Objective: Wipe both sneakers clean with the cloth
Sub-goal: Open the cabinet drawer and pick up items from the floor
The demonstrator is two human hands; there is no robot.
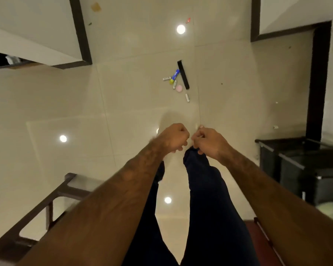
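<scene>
A: Head view looks down on the tiled floor (108, 116). Which step is this?
B: None begun, I judge. No sneakers or cloth are in sight, so finding them comes next.
A: And the hands?
B: Above the dark-trousered legs (206, 198), the left hand (174, 137) and right hand (210, 143) nearly meet, fingers (178, 149) curled tight, gripping nothing visible. Small clutter (178, 79) lies well beyond.

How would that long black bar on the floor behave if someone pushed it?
The black bar lies dead straight with squared ends, so it is probably stiff, not floppy. It looks flat-sided, so it would likely slide rather than roll. The floor shines like glass, so the bar may skid easily.
</scene>
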